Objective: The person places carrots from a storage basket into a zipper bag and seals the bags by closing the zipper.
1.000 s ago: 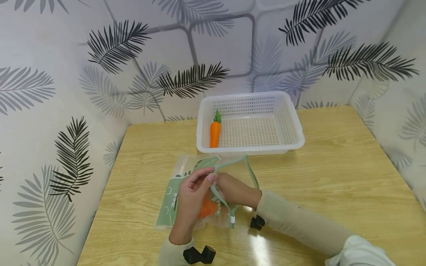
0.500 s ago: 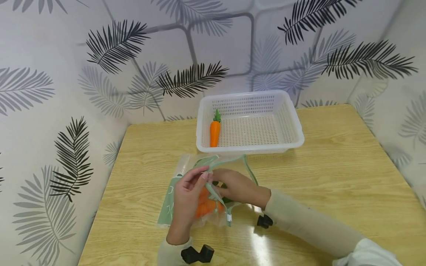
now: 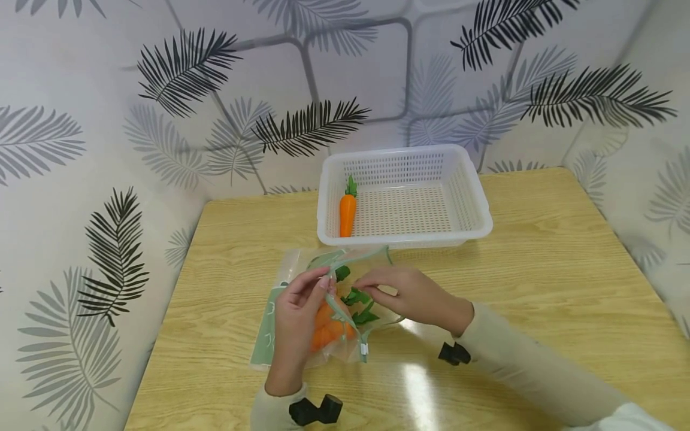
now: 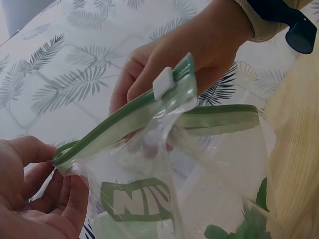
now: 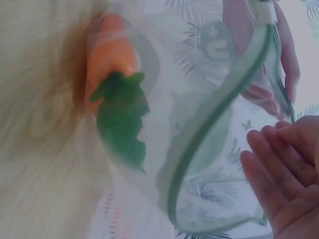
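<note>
A clear zip bag (image 3: 263, 341) with green print and a white slider (image 4: 163, 83) lies on the table, its mouth spread toward the right. My left hand (image 3: 295, 314) pinches the green rim between thumb and fingers. Through the plastic show orange carrots (image 3: 323, 329) with green leaves (image 3: 365, 314); they overlap, and the right wrist view shows a carrot (image 5: 112, 52) leaf-end toward the mouth. My right hand (image 3: 412, 293) is at the mouth, with nothing visible in it; its fingers (image 5: 271, 181) are loosely extended in the right wrist view.
Behind the bag stands a white perforated basket (image 3: 409, 241). One orange carrot (image 3: 347, 214) with a green top lies along its left side. The wooden table (image 3: 539, 269) meets a leaf-patterned backdrop (image 3: 215, 149) at the back.
My right hand has drawn back to the right out of the bag, uncovering green leaves. My left hand, still pinching the rim, has shifted slightly left with the bag's mouth.
</note>
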The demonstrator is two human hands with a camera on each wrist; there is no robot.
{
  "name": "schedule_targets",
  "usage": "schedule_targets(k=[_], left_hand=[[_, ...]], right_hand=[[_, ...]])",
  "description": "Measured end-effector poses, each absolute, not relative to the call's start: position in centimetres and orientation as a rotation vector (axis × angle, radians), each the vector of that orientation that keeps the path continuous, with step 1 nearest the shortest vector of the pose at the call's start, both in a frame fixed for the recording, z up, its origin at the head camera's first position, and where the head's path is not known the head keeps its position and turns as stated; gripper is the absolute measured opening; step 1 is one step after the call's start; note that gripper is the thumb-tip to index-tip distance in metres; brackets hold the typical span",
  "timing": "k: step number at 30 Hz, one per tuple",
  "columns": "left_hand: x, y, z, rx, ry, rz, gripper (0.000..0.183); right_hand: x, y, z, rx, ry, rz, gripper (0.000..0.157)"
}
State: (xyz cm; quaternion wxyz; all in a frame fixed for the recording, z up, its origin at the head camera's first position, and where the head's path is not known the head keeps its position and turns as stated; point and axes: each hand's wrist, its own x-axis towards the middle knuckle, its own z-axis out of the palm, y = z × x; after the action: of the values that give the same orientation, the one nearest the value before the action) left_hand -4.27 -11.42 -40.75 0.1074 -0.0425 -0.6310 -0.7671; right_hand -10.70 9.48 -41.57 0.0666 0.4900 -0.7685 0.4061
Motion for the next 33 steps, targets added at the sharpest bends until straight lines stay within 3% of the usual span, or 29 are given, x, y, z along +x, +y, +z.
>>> schedule_targets(k=[8, 22, 33], left_hand=[[-4.3, -11.8, -40.9, -0.089, -1.823, -2.285, 0.026], [-4.1, -12.3, -41.1, -0.102, -1.849, -2.236, 0.024], [-3.8, -12.7, -41.0, -0.118, -1.858, -2.225, 0.024]], right_hand=[[-12.3, 11.5, -40.8, 1.348, -2.171, 1.402, 0.022], [-16.3, 11.6, -36.7, 0.801, -2.386, 1.876, 0.018], [-22.4, 8.5, -38.7, 0.454, -2.467, 2.272, 0.027]])
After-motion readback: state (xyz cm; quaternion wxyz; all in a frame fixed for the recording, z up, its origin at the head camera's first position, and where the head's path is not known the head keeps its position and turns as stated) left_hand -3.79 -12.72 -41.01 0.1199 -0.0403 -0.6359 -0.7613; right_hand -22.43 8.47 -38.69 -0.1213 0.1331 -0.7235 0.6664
